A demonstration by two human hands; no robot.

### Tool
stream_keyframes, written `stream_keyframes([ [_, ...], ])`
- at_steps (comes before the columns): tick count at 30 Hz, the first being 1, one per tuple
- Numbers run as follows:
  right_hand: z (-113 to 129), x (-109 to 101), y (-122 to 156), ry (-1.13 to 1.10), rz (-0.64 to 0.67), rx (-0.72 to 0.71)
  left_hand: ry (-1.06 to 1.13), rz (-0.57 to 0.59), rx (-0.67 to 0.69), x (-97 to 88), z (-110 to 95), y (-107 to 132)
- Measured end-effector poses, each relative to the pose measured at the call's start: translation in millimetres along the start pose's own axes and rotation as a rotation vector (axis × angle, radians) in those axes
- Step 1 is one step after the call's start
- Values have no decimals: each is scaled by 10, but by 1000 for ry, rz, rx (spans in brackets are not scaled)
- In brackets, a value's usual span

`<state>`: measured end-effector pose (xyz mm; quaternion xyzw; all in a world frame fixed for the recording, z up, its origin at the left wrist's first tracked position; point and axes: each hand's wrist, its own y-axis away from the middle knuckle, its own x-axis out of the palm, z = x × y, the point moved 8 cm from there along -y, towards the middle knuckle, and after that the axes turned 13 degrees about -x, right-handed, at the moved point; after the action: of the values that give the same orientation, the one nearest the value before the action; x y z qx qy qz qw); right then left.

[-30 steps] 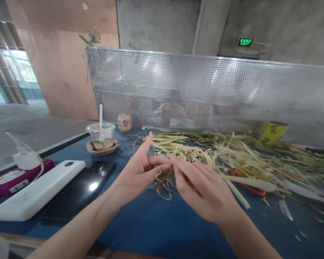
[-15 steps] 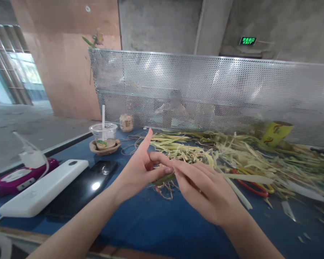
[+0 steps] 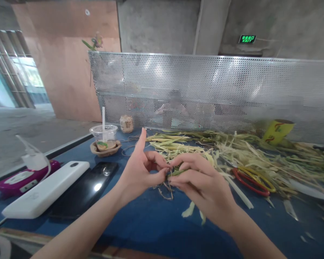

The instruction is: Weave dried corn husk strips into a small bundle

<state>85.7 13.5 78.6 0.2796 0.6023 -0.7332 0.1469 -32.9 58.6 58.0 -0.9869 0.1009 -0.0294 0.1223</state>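
Note:
My left hand (image 3: pixel 140 172) and my right hand (image 3: pixel 198 185) meet above the blue table (image 3: pixel 140 230). Together they pinch a small green leaf bundle (image 3: pixel 175 173) with thin brown twine hanging below it. My left index finger points straight up while the thumb and other fingers press on the bundle. The fingers of my right hand curl round its other end. A pale leaf strip (image 3: pixel 190 209) hangs under my right hand.
A heap of green and yellow leaf strips (image 3: pixel 232 151) covers the table's far right, with red-handled scissors (image 3: pixel 252 178) in it. At the left lie a black phone (image 3: pixel 86 189), a white power bank (image 3: pixel 44 194), a purple device (image 3: pixel 24 178) and a plastic cup (image 3: pixel 104 135). A perforated metal screen (image 3: pixel 205 90) stands behind.
My right hand's fingers have curled from stretched flat into a pinch on the bundle. Both hands rose slightly, and a pale strip now hangs below my right hand.

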Motion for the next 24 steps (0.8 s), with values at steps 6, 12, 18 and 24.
stream_keyframes([
  [6, 26, -66, -74, -177, -108, -32, -26, -36, 7, 4, 15, 11],
  [12, -5, -37, -80, -271, -133, 22, -35, -59, -27, 8, 0, 15],
  [18, -263, -110, -9, -271, -261, 257, -113, -179, 131, -77, -168, 64],
  [24, -430, -22, 69, -485, -268, 449, -331, -147, 443, 38, -288, 252],
])
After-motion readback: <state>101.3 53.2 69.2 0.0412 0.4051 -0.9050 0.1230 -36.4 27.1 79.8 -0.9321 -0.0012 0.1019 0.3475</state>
